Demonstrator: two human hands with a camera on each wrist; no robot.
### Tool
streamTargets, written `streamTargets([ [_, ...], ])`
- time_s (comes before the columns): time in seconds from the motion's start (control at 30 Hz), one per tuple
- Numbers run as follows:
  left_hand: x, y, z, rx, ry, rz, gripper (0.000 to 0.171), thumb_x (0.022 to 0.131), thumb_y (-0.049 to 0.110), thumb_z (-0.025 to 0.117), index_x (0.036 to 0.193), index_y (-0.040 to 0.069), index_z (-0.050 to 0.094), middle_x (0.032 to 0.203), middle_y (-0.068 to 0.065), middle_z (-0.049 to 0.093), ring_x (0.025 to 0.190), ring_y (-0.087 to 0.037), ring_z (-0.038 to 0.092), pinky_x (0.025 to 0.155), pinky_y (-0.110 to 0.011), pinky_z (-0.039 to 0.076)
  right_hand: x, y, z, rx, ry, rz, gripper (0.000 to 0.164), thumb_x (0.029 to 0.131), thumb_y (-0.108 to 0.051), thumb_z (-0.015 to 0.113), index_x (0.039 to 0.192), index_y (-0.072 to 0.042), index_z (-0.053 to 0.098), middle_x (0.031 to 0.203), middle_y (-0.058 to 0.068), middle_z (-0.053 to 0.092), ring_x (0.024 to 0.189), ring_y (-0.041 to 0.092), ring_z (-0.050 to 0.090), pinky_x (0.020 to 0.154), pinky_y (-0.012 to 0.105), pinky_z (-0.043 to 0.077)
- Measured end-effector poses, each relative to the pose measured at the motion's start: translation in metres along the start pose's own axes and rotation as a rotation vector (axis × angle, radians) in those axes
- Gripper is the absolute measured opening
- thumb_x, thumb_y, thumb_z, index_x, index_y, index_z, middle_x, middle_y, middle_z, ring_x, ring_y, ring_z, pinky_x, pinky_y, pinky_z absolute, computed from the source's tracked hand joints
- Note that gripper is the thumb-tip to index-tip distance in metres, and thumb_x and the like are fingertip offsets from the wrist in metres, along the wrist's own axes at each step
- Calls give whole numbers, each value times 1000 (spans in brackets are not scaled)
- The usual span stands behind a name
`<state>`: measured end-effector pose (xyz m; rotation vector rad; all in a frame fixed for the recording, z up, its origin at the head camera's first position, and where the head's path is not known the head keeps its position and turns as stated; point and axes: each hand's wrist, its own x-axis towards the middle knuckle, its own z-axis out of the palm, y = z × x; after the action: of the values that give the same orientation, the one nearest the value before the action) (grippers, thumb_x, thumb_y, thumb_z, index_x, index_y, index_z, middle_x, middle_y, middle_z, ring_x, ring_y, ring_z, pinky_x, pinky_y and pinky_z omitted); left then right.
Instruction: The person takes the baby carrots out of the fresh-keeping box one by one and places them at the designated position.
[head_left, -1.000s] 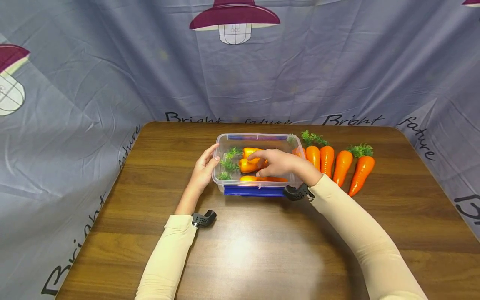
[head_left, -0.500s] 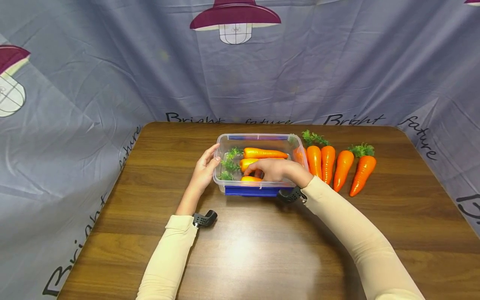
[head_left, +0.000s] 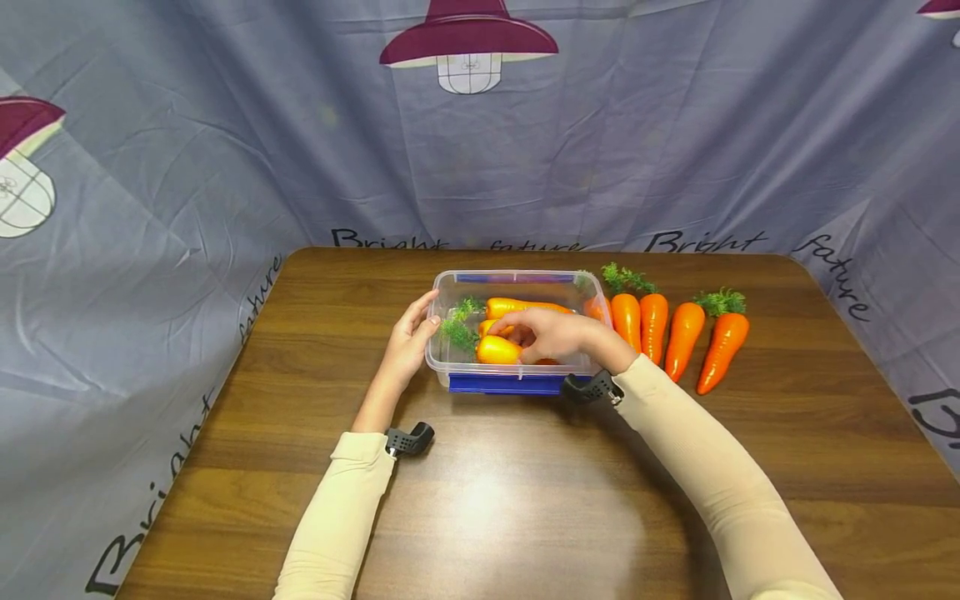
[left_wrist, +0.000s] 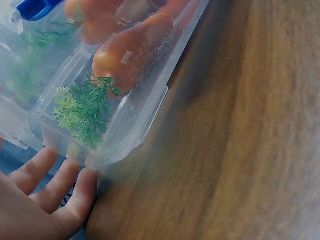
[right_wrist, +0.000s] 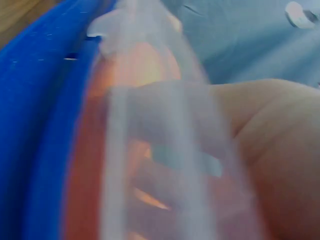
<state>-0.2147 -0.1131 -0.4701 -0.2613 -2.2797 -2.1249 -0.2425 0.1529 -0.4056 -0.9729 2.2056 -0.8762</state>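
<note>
A clear plastic container (head_left: 525, 368) with blue side clips stands on the table and holds three orange carrots with green tops. My right hand (head_left: 551, 332) reaches inside and pinches the front carrot (head_left: 497, 351) between thumb and fingers. Under that hand, the middle carrot (head_left: 489, 326) is mostly hidden; the rear carrot (head_left: 525, 307) lies behind it. My left hand (head_left: 406, 350) touches the container's left end, its fingers (left_wrist: 82, 192) against the outside wall in the left wrist view. Through the blurred container wall, the right wrist view shows orange and part of my right hand (right_wrist: 280, 135).
To the container's right, several more carrots (head_left: 685, 333) lie in a row on the wooden table (head_left: 480, 492), tops toward the back. One partly shows through the container's right wall. A grey-blue printed curtain (head_left: 600, 150) hangs behind the table and along its sides.
My right hand moved from the middle carrot to the front one and now holds it, slightly raised and shifted back toward the middle carrot. My left hand has stayed at the container's end.
</note>
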Motion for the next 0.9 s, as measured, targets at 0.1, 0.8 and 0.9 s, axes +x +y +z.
streamTargets([
  [0.1,0,-1,-1,-6,2,2,49,104,6,48,153,4,43,163,-19,37,149,-40,38,122,-54,35,-7,0,-5,69,77,15,55,88,2,70,141,1,53,131,22,65,116,35,66,98,42,57],
  [0.8,1,-3,0,8,-12,5,50,104,9,49,153,7,43,160,-22,40,146,-40,42,119,-56,39,-116,18,-56,837,654,37,41,101,-2,58,134,-24,50,97,-4,72,79,9,69,63,23,60],
  [0.9,2,-3,-1,10,-14,9,50,104,9,49,154,7,43,162,-21,38,148,-41,39,120,-57,37,-142,34,-61,873,708,51,40,101,-1,56,133,-26,50,95,-4,73,75,9,69,62,25,61],
])
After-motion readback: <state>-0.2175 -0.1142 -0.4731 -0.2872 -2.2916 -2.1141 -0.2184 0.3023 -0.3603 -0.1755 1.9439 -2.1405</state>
